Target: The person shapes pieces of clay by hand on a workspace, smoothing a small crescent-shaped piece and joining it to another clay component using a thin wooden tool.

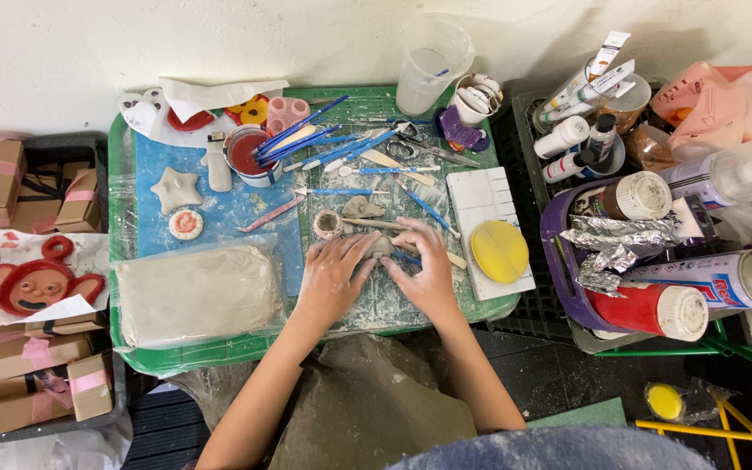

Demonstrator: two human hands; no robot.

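My left hand and right hand, fingers curled, close together around a small clay lump on the green tray, beside the clay block.

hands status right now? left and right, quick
Left hand: fingers curled against the small grey clay piece, pressing its left side.
Right hand: cupped over the same piece from the right.

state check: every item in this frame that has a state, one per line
left hand: closed on the small clay piece, dusted white
right hand: closed on the same piece
small clay piece: pinched between both hands
clay block: wrapped in plastic, lying flat
red paint cup: open, holding red paint
clear measuring jug: upright, looks empty
spray can: lying on its side, capped
yellow sponge: resting on the white palette
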